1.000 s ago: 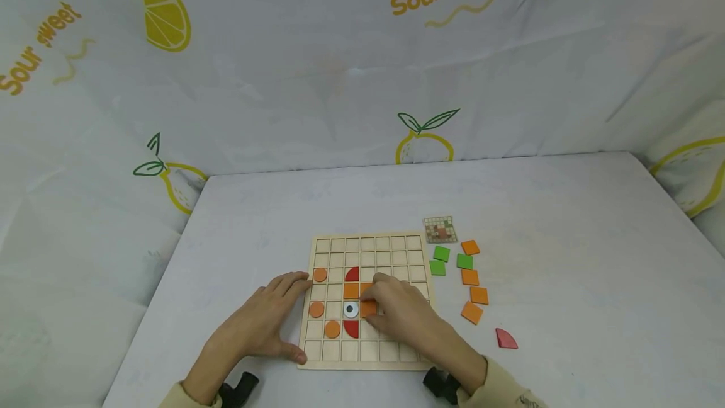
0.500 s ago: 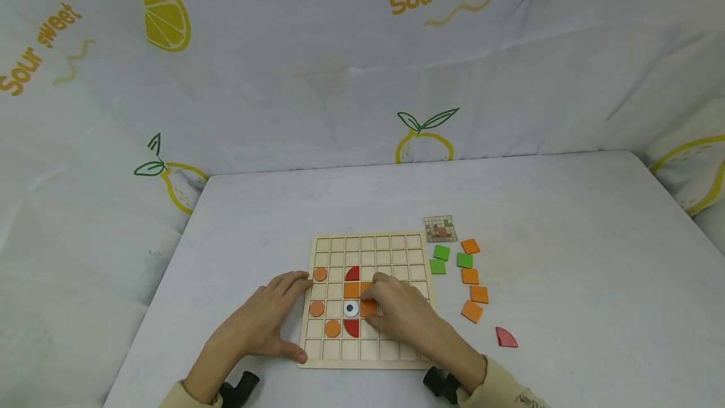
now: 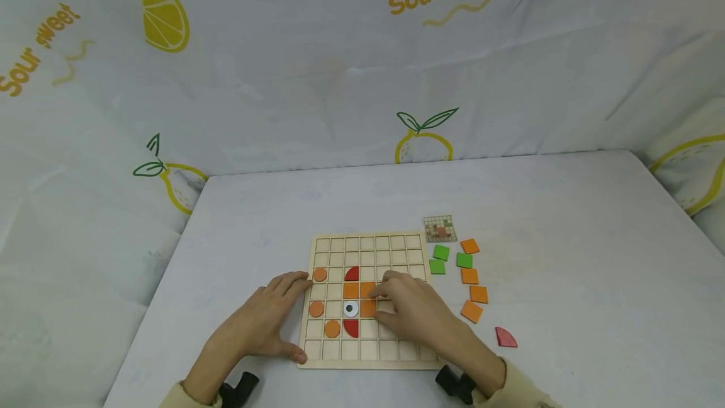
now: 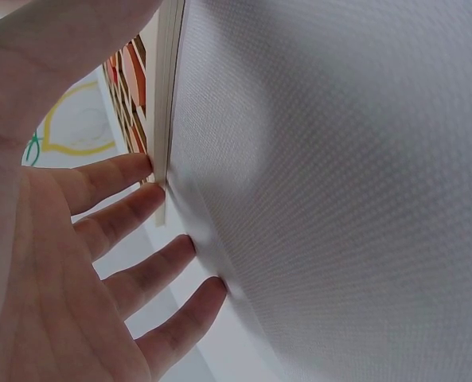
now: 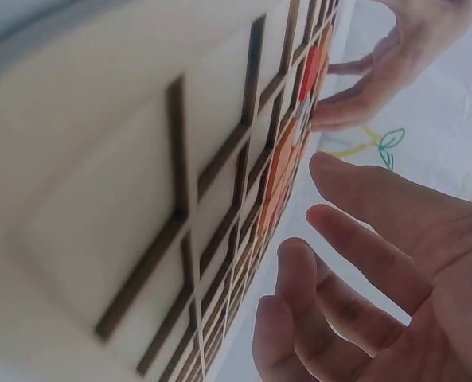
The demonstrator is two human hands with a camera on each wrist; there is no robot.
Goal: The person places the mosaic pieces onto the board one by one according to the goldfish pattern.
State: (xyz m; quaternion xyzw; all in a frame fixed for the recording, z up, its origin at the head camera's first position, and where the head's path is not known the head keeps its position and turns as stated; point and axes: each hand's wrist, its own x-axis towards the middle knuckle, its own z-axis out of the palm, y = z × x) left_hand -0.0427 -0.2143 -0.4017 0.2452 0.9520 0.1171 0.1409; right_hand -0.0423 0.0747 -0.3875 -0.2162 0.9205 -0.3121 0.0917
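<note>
A wooden grid board lies on the table. Along its left edge my left hand rests with spread fingers; in the left wrist view its fingertips touch the board's side. Over the grid's middle, my right hand is slightly bent and holds nothing, its fingertips by two orange squares stacked in one column. To their left are another orange square, a white eye disc and two red quarter-circles. Several orange discs sit in cells farther left.
Right of the board lie loose green squares, several orange squares and a red quarter-circle. A small pattern card is beside the board's far right corner. Behind the table hangs a lemon-print cloth.
My right hand has shifted a little to the right, drawing back from the orange squares and uncovering more of them. The left hand stays where it was.
</note>
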